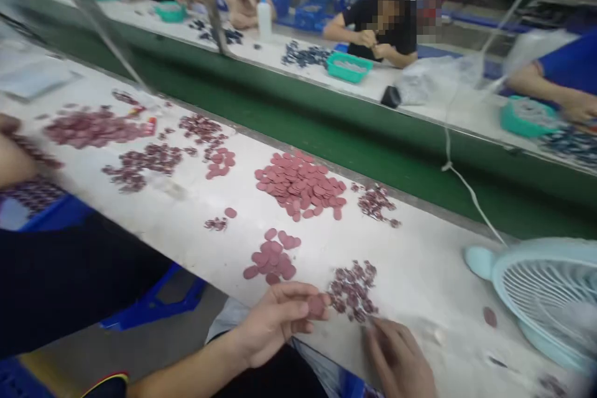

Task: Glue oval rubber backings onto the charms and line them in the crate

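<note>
My left hand (284,317) pinches a dusty-red oval disc (316,305) between thumb and fingers, just above the front edge of the white table. To its right, my right hand (396,351) is at the near side of a small pile of dark reddish, shiny pieces (353,289). Its fingertips are close together by the pile, and blur hides whether anything is between them. Behind my left hand lies a loose group of the same red oval discs (273,258). Farther back is a larger heap of discs (301,183).
A pale blue fan (550,298) lies at the right, with a single disc (489,316) beside it. More dark pieces (377,204) and another disc heap (93,127) are spread along the white table (429,261). Co-workers sit across a green divider (261,102); another person's arm (16,155) is at left.
</note>
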`<state>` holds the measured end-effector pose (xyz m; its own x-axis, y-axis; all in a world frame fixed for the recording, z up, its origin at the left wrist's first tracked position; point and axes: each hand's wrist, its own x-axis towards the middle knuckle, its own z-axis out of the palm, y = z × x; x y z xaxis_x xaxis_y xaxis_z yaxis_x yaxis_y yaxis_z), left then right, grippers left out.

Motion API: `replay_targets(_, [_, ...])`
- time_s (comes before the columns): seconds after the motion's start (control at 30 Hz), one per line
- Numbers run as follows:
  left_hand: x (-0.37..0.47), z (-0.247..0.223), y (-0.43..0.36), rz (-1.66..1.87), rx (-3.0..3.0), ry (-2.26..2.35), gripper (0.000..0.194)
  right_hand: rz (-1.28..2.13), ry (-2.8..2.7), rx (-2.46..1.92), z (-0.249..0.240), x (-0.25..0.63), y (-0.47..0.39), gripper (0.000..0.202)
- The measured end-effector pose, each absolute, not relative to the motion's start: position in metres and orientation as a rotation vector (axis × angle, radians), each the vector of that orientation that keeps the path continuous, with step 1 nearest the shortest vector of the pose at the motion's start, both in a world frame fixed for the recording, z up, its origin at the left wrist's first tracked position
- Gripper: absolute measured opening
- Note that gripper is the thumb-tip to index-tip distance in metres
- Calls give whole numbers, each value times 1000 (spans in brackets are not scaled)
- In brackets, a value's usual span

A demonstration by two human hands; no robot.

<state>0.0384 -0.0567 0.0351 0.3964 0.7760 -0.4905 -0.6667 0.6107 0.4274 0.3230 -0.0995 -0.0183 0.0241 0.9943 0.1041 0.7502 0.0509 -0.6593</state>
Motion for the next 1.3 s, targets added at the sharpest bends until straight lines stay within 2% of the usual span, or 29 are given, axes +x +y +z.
replay_targets(0.2, [30,29,-55,847,171,791,25,600,-1894,-1886,-12,308,-105,23])
replay_targets(0.37, [32,29,-56,822,194,800,24,606,-2132,-1822,-7,293,-99,35])
replay_targets(0.53, [33,26,-59,813,182,796,24,668,-2224,-2133,1,301,-95,24])
replay_targets(0.67, [37,23,-59,798,189,794,23,770,-2239,-2046,6,311,-92,22])
replay_targets(0.9, [42,27,-58,782,227,792,22,1033,-1902,-1927,4,313,-104,29])
replay_targets(1.0, [45,30,-60,787,268,781,22,1210,-1540,-1845,22,300,-113,25])
replay_targets(1.13, [49,30,-64,773,345,736,24,1440,-1045,-1502,46,275,-120,16])
replay_targets(1.2, [51,28,-66,766,368,714,25,1513,-982,-1369,55,263,-118,14])
replay_targets(1.3, [51,25,-69,765,408,659,27,1530,-988,-1389,63,247,-111,16])
